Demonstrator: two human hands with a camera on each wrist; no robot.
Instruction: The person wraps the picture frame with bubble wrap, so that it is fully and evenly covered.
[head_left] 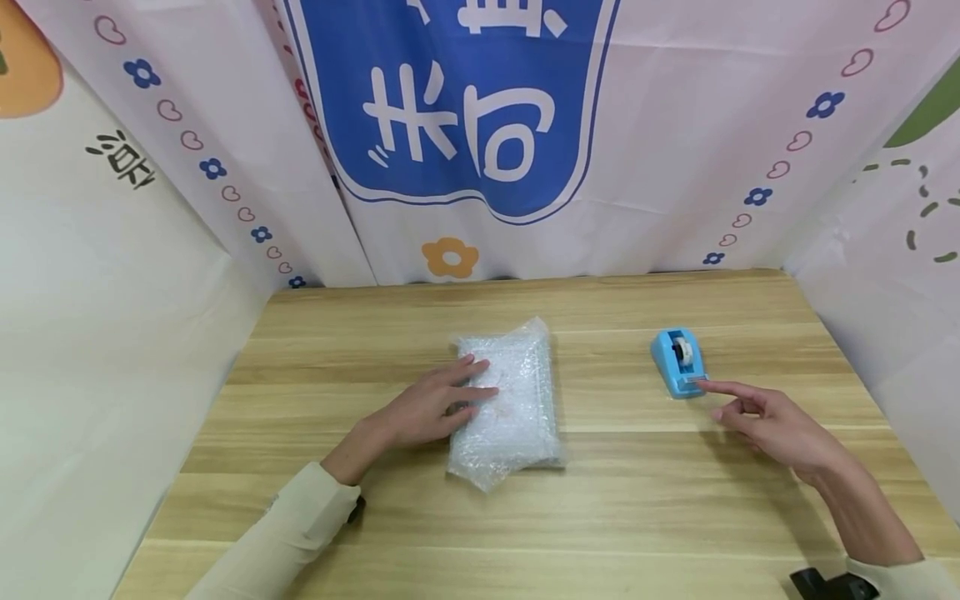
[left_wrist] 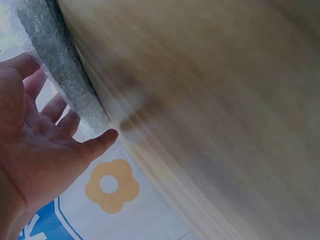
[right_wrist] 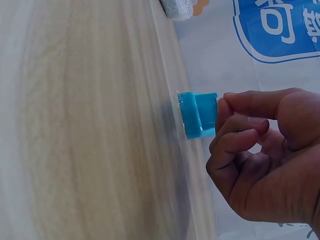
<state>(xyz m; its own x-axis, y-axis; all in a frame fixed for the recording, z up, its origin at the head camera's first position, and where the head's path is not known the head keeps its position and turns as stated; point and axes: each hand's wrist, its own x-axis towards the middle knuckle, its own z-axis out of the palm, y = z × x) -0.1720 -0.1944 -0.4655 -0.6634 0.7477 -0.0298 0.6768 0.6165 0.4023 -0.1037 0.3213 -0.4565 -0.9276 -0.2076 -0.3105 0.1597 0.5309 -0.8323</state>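
A flat rectangular parcel in clear bubble wrap point(head_left: 517, 417) lies in the middle of the table, loose wrap sticking out at its far and near ends. On its left side rest the spread fingers of my left hand point(head_left: 431, 408); the left wrist view shows them along the edge of the wrap point(left_wrist: 62, 62). To the right stands a small blue tape dispenser point(head_left: 667, 358) with a roll of tape point(head_left: 683, 351) in it. My right hand point(head_left: 780, 429) reaches to its cutter end, index finger extended with the tip right at the edge, other fingers curled.
The wooden table point(head_left: 360, 533) ends at the back against a printed cloth wall point(head_left: 660, 167) with a blue sign. White cloth sides point(head_left: 112, 350) close in the left and right. Dark wrist straps point(head_left: 832, 583) show at the sleeves.
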